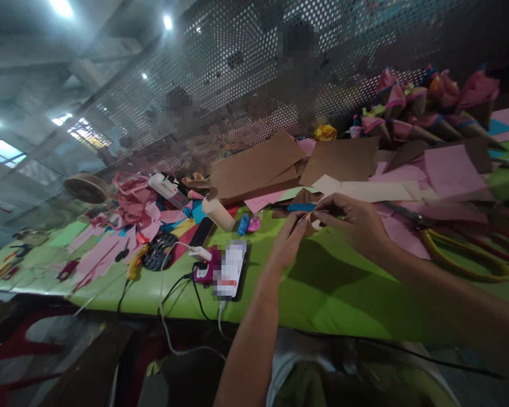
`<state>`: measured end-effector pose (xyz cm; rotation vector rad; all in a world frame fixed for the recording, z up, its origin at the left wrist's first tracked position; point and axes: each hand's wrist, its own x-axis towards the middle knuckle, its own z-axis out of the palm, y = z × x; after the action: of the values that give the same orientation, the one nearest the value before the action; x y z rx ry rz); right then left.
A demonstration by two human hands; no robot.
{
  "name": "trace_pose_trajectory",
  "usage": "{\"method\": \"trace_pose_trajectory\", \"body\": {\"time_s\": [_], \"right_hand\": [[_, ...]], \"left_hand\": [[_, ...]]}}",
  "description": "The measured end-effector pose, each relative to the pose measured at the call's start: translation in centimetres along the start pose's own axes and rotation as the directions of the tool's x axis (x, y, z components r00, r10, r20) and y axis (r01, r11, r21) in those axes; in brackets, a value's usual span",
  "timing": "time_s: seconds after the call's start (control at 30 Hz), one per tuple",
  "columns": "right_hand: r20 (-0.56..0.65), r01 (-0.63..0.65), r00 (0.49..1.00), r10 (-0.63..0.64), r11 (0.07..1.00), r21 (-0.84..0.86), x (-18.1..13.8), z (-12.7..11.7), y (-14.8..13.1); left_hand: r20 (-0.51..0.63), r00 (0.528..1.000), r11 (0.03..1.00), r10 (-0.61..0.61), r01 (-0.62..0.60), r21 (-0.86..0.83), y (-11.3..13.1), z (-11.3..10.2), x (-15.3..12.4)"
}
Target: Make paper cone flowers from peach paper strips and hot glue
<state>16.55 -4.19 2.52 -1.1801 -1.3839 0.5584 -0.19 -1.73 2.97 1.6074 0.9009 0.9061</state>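
My left hand (289,234) and my right hand (354,217) meet above the green table cover (314,288). Fingertips of both hands pinch a small brown paper piece (309,225), which they partly hide. Just behind the fingers lies a narrow blue piece (301,207), too small to name. A cream paper strip (377,191) stretches behind my right hand. To the right, large scissors with yellow handles (470,276) rest on pink paper (401,234), close to my right forearm.
A phone (233,268) and a purple power strip (212,260) with cables lie left of my arm. Farther left are a yellow glue gun (136,261) and crumpled pink paper (131,203). Cardboard sheets (254,167) and paper-wrapped cones (419,127) line the back, before a perforated metal screen (246,73).
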Motion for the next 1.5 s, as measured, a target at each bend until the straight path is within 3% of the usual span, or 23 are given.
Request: {"method": "trace_pose_trajectory", "body": {"time_s": [0.3, 0.53, 0.87, 0.97, 1.1, 1.3, 1.5], "right_hand": [[0.020, 0.020, 1.000, -0.021, 0.999, 0.049, 0.3, 0.0, 0.2], [0.116, 0.067, 0.991, -0.073, 0.996, 0.055, 0.9, -0.3, 0.9], [0.055, 0.005, 0.998, -0.007, 1.000, 0.029, 0.7, 0.0, 0.8], [0.066, 0.018, 0.998, -0.023, 0.997, 0.072, 0.5, 0.0, 0.5], [-0.006, 0.029, 1.000, -0.029, 0.998, 0.063, 0.3, 0.1, 0.5], [0.138, 0.186, 0.974, -0.178, 0.981, -0.049, -0.3, 0.9, 0.7], [0.151, 0.282, 0.953, -0.262, 0.951, -0.129, -0.2, 0.7, 0.9]], "left_hand": [[0.023, 0.999, 0.998, 0.045, -0.046, 0.049, -0.4, 0.2, 0.3], [-0.032, 0.999, 0.999, -0.038, 0.038, -0.021, -0.4, -0.1, 0.2], [0.046, 0.999, 1.000, -0.006, 0.006, -0.003, -0.1, 0.1, 0.2], [0.006, 1.000, 1.000, -0.012, 0.012, 0.013, -0.2, 0.0, 0.2], [-0.077, 0.997, 1.000, -0.006, 0.008, 0.028, -0.8, -0.2, 0.3], [-0.103, 0.994, 0.999, 0.044, -0.042, 0.024, -1.3, -0.3, 0.5], [-0.098, 0.995, 0.998, -0.022, 0.017, -0.053, -1.5, -0.2, 0.6]]}}
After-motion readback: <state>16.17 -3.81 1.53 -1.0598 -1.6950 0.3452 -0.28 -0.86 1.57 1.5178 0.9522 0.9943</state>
